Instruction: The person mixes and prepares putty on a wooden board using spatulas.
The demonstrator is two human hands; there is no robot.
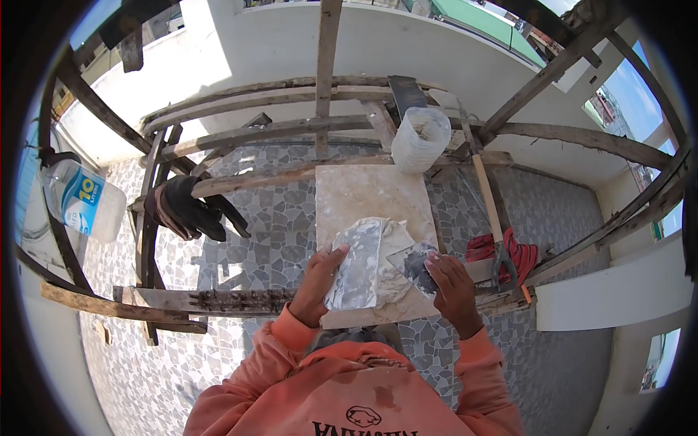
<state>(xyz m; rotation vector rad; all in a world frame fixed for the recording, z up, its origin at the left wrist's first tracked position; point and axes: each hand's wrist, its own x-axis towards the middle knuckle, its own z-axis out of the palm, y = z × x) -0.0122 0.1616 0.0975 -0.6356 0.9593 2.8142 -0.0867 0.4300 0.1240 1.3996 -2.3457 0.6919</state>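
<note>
My left hand [320,280] is closed on the edge of a flat, rectangular steel trowel [355,267] smeared with white putty. In my right hand [452,289] is a putty knife [413,266], its coated blade angled toward the trowel. Between the two tools lies a mound of wet, off-white putty [392,243]. Beneath them is a pale square board [356,190], stained and resting across the timbers in front of my body.
Behind the board stands a whitish plastic bucket [420,142]. A long wooden-handled tool [483,190] and red cloth [522,253] are on the right. Dark cloth [185,207] drapes over a timber at left, near a hanging plastic bottle [89,202]. Scaffold timbers [325,65] surround me.
</note>
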